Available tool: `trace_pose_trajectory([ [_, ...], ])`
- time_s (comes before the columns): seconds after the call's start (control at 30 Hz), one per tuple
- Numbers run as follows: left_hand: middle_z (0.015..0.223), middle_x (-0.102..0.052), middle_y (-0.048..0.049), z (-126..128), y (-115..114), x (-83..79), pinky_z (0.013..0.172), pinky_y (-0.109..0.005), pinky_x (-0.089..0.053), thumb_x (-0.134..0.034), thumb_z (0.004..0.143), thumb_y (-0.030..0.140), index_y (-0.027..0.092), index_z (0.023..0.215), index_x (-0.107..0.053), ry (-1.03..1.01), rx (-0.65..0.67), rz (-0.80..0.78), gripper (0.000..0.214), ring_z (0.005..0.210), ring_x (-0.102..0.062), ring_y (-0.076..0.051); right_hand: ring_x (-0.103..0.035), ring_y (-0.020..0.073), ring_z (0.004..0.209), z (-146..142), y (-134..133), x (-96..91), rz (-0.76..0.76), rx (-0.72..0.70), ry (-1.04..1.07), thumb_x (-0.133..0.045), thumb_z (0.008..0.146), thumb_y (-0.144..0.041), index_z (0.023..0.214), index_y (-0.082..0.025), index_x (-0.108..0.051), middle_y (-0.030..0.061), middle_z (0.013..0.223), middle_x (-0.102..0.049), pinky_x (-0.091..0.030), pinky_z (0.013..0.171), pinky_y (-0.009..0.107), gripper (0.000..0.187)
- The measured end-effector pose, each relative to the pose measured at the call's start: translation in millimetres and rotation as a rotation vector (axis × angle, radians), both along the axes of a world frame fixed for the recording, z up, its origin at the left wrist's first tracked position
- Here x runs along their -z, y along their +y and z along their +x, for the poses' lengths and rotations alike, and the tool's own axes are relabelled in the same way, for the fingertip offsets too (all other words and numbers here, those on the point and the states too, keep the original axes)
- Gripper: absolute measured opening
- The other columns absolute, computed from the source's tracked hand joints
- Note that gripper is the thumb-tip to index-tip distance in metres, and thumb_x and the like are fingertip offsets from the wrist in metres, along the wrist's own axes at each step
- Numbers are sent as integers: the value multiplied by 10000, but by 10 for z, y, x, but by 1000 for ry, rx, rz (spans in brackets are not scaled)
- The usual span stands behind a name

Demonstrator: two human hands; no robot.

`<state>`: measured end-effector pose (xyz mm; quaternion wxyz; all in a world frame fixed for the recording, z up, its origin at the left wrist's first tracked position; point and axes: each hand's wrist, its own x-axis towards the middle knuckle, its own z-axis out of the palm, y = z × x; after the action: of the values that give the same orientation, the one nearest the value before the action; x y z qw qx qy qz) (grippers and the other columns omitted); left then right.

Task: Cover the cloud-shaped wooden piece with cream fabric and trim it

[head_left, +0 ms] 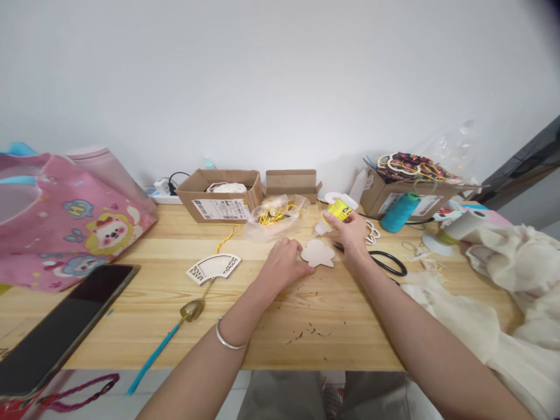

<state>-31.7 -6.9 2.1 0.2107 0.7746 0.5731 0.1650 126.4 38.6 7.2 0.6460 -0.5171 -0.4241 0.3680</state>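
Observation:
In my right hand (352,234) is a glue bottle (339,211) with a yellow label, tilted so its white nozzle points down to the left. Just below the nozzle lies a pale, flat wooden cutout (318,253) with a scalloped outline. My left hand (286,261) pinches the cutout's left edge between fingers and thumb, holding it at the table. Black-handled scissors (388,263) lie beside my right wrist, partly hidden by it. Off to the left rests a fan-shaped wooden ornament (214,268) with a yellow cord, a brass bell (191,310) and a teal tassel (154,358).
Cardboard boxes (219,195) stand along the wall, with a plastic bag of yellow cords (275,217) before them. A teal thread spool (400,212) and cream fabric (472,326) occupy the right. On the left are a phone (65,326) and a pink bag (74,221).

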Motion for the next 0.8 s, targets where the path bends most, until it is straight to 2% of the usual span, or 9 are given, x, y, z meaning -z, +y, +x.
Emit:
trace_pose_trajectory([
  [0.2,961,-544,-86,-5,6,8,812,-333,-392,-648,611,414,165,938,-539,-5,7,1,426,949,-500,-242,-631,222,783,74,18,-63,62,111,0,-716,517,-386,790,-131,-627,75,851,-685,-499,634,300,384],
  [0.53,963,-552,-88,-6,10,10,809,-340,-395,-647,610,420,167,931,-537,-4,11,9,423,942,-506,-243,-618,201,685,140,13,-48,48,94,-313,-717,519,-431,830,-124,-634,71,796,-683,-480,596,299,445],
  [0.8,956,-553,-89,4,7,1,808,-347,-393,-651,606,409,173,923,-538,-10,7,4,411,934,-505,-243,-602,181,679,168,38,30,64,76,-440,-690,551,-441,852,-148,-631,51,810,-675,-471,615,293,424],
])
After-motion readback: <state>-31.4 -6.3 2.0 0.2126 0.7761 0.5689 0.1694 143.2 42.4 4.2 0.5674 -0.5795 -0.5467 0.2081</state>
